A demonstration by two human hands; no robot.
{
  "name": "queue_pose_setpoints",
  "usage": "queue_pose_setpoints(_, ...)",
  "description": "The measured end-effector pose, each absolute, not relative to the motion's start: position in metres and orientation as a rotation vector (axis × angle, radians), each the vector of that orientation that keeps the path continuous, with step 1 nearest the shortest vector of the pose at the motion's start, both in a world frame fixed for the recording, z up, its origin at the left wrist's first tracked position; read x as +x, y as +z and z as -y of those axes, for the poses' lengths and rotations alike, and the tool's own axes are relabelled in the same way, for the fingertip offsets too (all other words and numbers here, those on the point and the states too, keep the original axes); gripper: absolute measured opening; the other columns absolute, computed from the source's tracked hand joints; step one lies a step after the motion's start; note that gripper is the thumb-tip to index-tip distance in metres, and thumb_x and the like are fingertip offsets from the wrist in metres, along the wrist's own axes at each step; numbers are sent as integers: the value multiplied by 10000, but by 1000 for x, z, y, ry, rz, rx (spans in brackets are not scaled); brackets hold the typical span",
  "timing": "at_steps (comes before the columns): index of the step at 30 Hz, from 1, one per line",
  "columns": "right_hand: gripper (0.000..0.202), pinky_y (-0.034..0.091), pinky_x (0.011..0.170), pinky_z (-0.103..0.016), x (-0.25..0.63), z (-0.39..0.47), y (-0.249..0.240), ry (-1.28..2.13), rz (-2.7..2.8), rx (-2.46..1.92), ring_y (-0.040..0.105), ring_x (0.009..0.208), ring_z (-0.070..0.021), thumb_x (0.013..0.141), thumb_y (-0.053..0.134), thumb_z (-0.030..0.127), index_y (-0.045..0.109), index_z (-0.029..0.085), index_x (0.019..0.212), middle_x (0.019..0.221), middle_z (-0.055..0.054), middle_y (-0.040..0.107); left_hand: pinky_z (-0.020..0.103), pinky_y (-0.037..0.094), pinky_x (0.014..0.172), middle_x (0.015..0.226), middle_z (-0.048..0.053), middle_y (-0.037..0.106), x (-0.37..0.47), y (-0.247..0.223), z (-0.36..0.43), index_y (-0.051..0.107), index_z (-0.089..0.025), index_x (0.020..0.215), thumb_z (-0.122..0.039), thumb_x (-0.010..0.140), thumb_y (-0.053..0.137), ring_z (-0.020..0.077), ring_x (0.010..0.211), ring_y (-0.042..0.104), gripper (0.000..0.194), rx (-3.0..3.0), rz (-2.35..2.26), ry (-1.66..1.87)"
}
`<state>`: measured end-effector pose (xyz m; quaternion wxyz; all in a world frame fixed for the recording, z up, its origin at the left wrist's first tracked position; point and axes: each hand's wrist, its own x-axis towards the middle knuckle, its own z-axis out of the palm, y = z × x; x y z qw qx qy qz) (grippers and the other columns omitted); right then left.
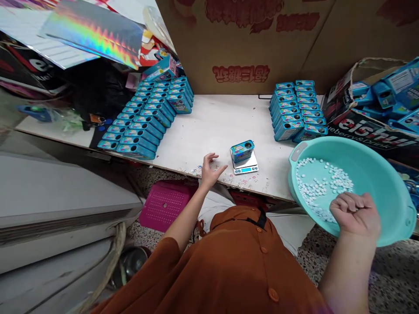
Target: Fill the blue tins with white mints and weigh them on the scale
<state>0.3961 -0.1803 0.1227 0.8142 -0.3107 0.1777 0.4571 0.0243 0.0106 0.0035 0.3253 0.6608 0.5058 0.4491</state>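
Note:
A blue tin [242, 150] stands upright on a small digital scale [246, 169] near the table's front edge. Just left of it is my left hand [209, 172], fingers apart and holding nothing. My right hand [356, 213] is closed in a fist over the turquoise basin [376, 174]; what it holds, if anything, is hidden inside the fingers. Small white round candies [316, 187] lie scattered over the basin's left side, below and beyond the fist.
Rows of blue tins [140, 117] stand at the left of the white table [216, 117], and another group [296, 109] at the right. An open carton [353, 113] of tins is behind the basin. A cardboard sheet [242, 48] rises behind; a pink stool [166, 205] is below.

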Motion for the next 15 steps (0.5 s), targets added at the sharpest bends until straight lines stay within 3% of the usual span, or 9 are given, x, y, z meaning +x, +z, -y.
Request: queue_pose_setpoints(15,355,199,335,-248,398,181,108,990,-368,-651,278,365,-80,1003,257,282,210,240,653,490,86,303,340,476,900,1058,50,643,30,3,-3,517,-222,1123,-385,734,767,188,994,600,490,1848,-1416,1150)
